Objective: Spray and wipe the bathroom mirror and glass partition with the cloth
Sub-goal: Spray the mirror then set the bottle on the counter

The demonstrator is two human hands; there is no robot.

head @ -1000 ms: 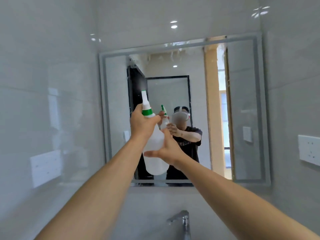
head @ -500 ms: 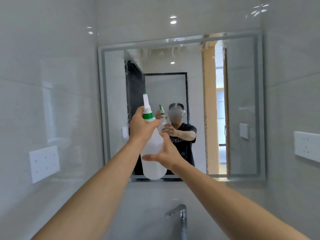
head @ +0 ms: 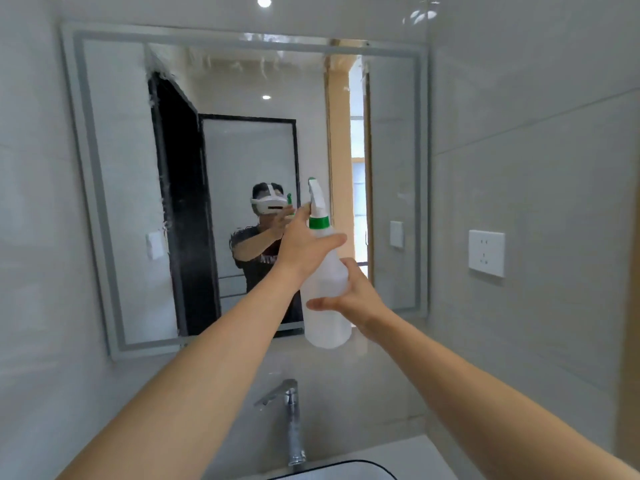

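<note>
A framed bathroom mirror [head: 114,174] hangs on the tiled wall straight ahead. In front of its lower right part I hold up a translucent white spray bottle [head: 325,306] with a green collar and white nozzle aimed at the glass. My left hand [head: 306,245] grips the bottle's neck at the trigger. My right hand [head: 349,296] cups the bottle's body from the right side. The mirror reflects a black-framed glass partition [head: 249,161] behind me. No cloth is in view.
A chrome faucet [head: 291,420] rises below the mirror over a sink edge [head: 346,467] at the bottom. A white wall socket [head: 486,252] sits on the right tiled wall. A wooden door frame edge [head: 628,341] shows at far right.
The bottle and both hands have shifted right, toward the mirror's lower right part. The view has tilted down, showing more faucet and the sink edge.
</note>
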